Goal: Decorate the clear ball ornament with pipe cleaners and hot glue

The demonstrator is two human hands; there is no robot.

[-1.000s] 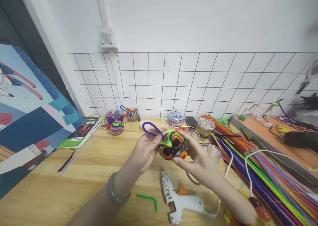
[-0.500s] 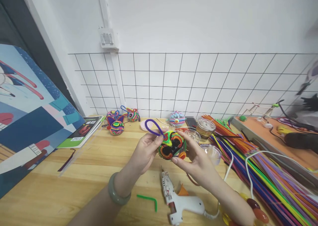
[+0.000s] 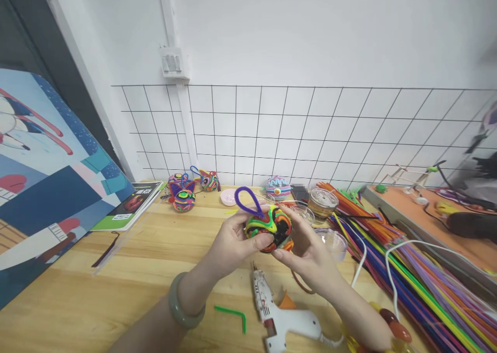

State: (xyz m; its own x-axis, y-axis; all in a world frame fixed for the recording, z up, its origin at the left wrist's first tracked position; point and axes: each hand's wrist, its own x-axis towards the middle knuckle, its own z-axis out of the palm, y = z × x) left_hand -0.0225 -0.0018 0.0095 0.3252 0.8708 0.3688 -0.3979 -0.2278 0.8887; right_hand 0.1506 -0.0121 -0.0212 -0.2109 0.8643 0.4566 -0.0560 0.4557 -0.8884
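Observation:
Between my two hands is a round ornament [image 3: 280, 228] covered in coiled pipe cleaners of green, yellow, orange, red and black. A purple pipe-cleaner loop [image 3: 248, 200] stands up from its top left. My left hand [image 3: 235, 241] grips the left side, thumb lying across the front. My right hand [image 3: 306, 249] is closed around the right side, its thumb at the lower edge and fingers behind. Below them a white glue gun [image 3: 279, 317] lies on the wooden table [image 3: 147, 301], with a bent green pipe cleaner [image 3: 235, 312] to its left.
Several finished pipe-cleaner ornaments [image 3: 183, 196] sit at the back left, and a pastel one [image 3: 278, 187] by the wall. Clear plastic half-shells [image 3: 330, 243] and a round tub [image 3: 322, 204] stand right of centre. Bundled pipe cleaners [image 3: 411, 275] and the white cord [image 3: 390, 262] cover the right side.
My left thumb has moved from the base of the purple loop down onto the ornament's front. The loop stands more upright, and the ornament is slightly turned.

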